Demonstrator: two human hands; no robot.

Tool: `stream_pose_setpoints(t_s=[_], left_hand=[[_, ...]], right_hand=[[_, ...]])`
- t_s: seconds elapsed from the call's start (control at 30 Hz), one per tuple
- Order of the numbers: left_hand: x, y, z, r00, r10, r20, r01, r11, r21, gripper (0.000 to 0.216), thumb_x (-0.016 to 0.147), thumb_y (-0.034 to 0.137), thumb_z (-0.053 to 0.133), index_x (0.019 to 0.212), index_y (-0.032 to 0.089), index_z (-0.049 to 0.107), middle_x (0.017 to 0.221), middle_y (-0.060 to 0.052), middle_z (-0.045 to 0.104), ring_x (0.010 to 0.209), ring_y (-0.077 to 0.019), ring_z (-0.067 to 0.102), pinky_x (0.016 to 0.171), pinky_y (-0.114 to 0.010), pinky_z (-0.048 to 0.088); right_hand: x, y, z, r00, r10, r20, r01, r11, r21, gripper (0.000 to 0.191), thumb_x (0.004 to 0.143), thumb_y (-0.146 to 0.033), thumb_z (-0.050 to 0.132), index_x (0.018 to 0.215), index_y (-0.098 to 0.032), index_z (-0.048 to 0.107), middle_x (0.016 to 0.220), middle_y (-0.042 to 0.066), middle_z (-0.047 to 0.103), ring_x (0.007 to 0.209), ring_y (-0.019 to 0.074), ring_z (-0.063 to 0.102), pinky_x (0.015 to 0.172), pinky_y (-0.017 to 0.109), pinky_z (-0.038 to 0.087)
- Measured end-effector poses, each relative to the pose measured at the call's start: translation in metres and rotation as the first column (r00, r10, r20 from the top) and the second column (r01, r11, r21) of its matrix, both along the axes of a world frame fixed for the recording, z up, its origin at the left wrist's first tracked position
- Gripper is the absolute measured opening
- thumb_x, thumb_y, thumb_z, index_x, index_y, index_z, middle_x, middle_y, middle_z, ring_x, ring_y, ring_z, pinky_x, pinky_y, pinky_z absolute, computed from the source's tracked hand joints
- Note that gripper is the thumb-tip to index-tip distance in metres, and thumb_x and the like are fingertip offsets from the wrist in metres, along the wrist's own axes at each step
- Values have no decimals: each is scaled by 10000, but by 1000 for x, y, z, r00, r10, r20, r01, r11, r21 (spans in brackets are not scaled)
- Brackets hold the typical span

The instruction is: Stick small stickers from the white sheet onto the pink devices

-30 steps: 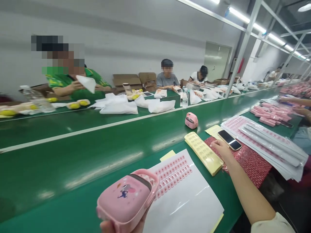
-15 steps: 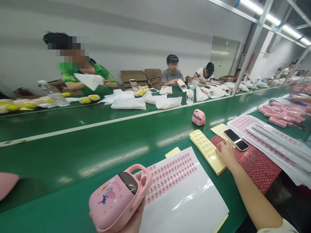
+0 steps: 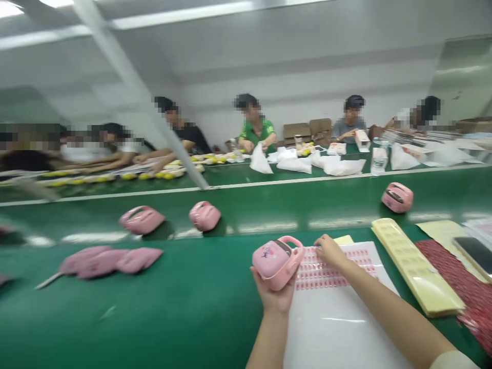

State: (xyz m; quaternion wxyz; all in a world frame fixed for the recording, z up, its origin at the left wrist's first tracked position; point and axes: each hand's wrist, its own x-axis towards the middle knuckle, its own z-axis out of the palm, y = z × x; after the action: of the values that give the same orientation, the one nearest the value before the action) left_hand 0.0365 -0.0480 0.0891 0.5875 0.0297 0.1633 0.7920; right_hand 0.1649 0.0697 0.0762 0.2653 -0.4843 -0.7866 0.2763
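Note:
My left hand (image 3: 274, 297) is wrapped around a pink handled case (image 3: 271, 264) from below. The case has rounded corners, a cartoon print, a dark window and a loop handle tilted to the right. Beside the handle, my right hand (image 3: 331, 252) is over the upper part of a white sticker sheet (image 3: 342, 328) with rows of small pink stickers (image 3: 326, 277). Its fingers are drawn together at the sheet's upper left; whatever they pinch is too small to see. The sheet lies partly under the held case.
More pink cases (image 3: 205, 216) stand along the green belt (image 3: 269, 200), one at far right (image 3: 398, 198). Left lie several pink pieces (image 3: 103, 261). A yellow sticker stack (image 3: 417, 266), red sheet (image 3: 442, 256) and phone (image 3: 474, 256) sit right. Co-workers sit opposite.
The view has swung left. My right hand has moved from the yellow stack to the pink sticker sheet, close to the case. My left hand still holds the case, now farther from the camera.

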Motion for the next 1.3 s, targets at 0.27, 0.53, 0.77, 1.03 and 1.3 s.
stream_pose_setpoints(t_s=[0.27,0.53,0.77,1.03,1.3], left_hand=[[5,7,-8,991,34,127,-43,997,64,616,703,588,567,1121,143,490,1031,-125,588,953,-243,568,795,-326,489],[4,7,-11,978,51,200,-55,998,10,538,756,567,508,1094,147,512,1034,-133,592,933,-248,576,796,-345,491],[11,1,4,970,29,243,-18,999,-48,557,811,598,367,1015,122,570,998,-140,616,912,-217,593,789,-296,494],[15,-2,0,984,32,174,-20,998,-66,512,808,560,418,1085,149,545,1012,-128,622,927,-214,590,781,-290,498],[21,-3,9,955,31,295,2,994,-111,517,856,525,311,1086,123,540,1014,-177,615,784,-196,630,656,-264,525]], right_hand=[[7,11,-4,987,-90,-134,85,996,-36,89,633,-139,533,584,-188,589,812,77,527,895,248,531,829,388,389],[-11,-36,42,801,-138,-583,-5,971,-238,265,637,-472,615,668,-209,629,1123,98,539,1019,284,514,793,391,421],[-31,-70,42,681,-86,-728,-183,942,-282,166,667,-374,652,628,-216,616,1048,82,563,1188,271,376,954,440,316],[-32,-80,46,698,-149,-700,-123,939,-322,109,647,-243,636,557,-215,582,1080,76,538,1198,251,343,1005,437,254],[-37,-86,36,716,-182,-674,-22,959,-282,141,687,-263,606,567,-211,555,1139,69,514,1181,234,364,995,433,274]])
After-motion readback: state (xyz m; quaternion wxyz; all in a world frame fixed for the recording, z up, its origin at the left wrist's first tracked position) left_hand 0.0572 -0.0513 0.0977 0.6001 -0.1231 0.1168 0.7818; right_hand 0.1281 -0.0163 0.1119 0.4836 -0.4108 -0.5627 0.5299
